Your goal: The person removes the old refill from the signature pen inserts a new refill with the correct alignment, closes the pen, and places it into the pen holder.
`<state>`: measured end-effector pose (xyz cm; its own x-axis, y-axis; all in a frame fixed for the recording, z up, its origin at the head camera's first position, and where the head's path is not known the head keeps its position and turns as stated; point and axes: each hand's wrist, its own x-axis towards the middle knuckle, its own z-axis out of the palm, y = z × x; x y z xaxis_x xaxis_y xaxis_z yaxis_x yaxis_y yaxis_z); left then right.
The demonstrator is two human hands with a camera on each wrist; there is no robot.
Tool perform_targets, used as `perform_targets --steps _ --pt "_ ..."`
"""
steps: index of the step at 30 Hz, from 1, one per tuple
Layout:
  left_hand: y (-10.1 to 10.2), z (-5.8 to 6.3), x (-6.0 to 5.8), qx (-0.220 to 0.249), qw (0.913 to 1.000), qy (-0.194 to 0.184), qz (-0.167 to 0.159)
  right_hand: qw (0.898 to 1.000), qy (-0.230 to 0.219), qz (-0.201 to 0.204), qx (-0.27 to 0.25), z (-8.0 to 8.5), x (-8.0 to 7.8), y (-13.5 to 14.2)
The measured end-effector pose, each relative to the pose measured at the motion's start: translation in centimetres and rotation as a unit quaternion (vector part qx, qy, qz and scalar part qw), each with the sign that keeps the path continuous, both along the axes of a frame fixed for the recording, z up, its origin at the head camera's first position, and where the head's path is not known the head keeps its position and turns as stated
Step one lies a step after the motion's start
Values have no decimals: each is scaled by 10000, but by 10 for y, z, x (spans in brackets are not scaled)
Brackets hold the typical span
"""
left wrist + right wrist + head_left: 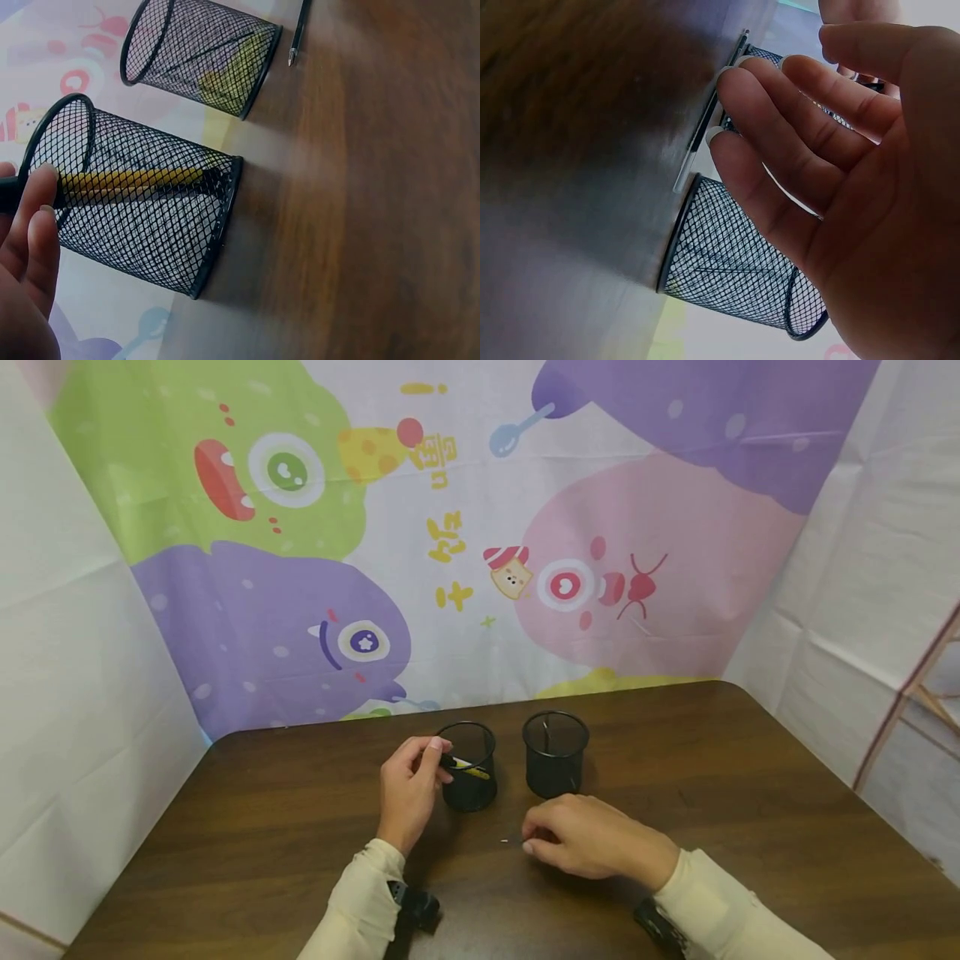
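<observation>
My left hand (408, 789) pinches a yellow-and-black pen (135, 180) by its black end. The pen's yellow length slants down inside the left black mesh pen cup (469, 795), seen through the mesh in the left wrist view. Low over the table in front of the right mesh pen cup (553, 774) is my right hand (592, 839), its fingers gently bent and the thumb apart from them. Just beyond those fingertips a slim dark pen (698, 142) lies on the table, its metal tip pointing left in the head view; whether they touch it I cannot tell.
A thin stick-like item (546, 737) leans inside the right cup. Both cups stand toward the back of the brown wooden table (262, 827). Behind it hangs a cartoon-print cloth (465, 652), with white cloth walls (847, 568) at the sides.
</observation>
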<state>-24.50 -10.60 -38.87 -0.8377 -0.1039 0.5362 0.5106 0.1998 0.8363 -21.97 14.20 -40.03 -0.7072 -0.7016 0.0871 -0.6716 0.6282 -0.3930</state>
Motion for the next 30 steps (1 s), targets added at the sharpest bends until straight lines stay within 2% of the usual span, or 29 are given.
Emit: perform_targets --steps 15,27,30 --pt "-4 -1 3 44 9999 -5 -110 9999 -103 14 4 1 2 -3" --pt "-7 2 6 37 10000 6 -75 9989 387 -258 -43 4 -1 5" --pt "-12 -7 -1 -4 9999 -21 124 9983 490 -311 -98 6 -3 6"
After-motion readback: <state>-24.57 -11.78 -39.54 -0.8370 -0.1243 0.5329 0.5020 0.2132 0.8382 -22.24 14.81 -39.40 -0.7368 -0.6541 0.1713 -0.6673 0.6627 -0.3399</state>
